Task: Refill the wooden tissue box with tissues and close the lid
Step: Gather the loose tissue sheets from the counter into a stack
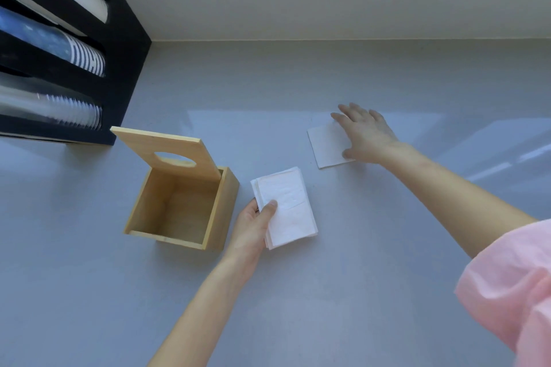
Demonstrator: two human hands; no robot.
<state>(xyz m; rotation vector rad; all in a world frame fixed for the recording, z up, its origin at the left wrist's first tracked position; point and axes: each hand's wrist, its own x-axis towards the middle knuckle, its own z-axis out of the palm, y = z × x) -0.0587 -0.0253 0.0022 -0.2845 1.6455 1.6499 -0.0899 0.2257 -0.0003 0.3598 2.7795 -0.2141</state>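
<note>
White tissues (286, 205) sit pinched in the left hand (253, 226), long side pointing up and away, right beside the wooden box (179, 205) whose lid (170, 149) stands open to let them in, while the right hand (366, 134), fingers spread flat, presses one loose tissue (326, 144) farther off.

Black rack (119, 48) ran off the left edge, its rolls (74, 50) blurred. Right hand (368, 131) covered part of a loose tissue (326, 144). Pink sleeve (512, 292) cut by right edge.
</note>
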